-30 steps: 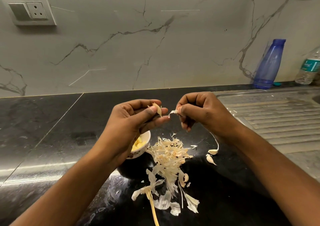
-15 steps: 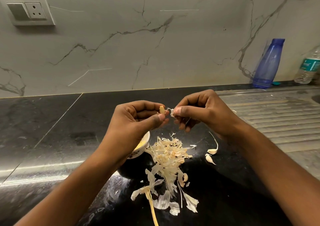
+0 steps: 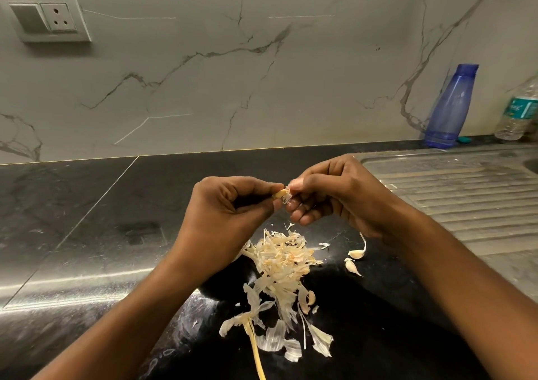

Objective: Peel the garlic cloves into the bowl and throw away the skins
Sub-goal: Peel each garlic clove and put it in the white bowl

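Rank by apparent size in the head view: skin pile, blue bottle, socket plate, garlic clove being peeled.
1. skin pile, though it lies nearest the camera.
2-3. socket plate and blue bottle: too alike to rank.
4. garlic clove.

Frame centre: we see the left hand [image 3: 224, 213] pinching a garlic clove [image 3: 279, 194], and the right hand [image 3: 334, 196] pinching the loose skin [image 3: 287, 197] at its tip. Below them, a pile of skins [image 3: 285, 260] lies on the black counter [image 3: 87, 219]. Two unpeeled cloves [image 3: 356, 254] lie just right of the pile. A blue bottle [image 3: 451, 106] stands upper right.
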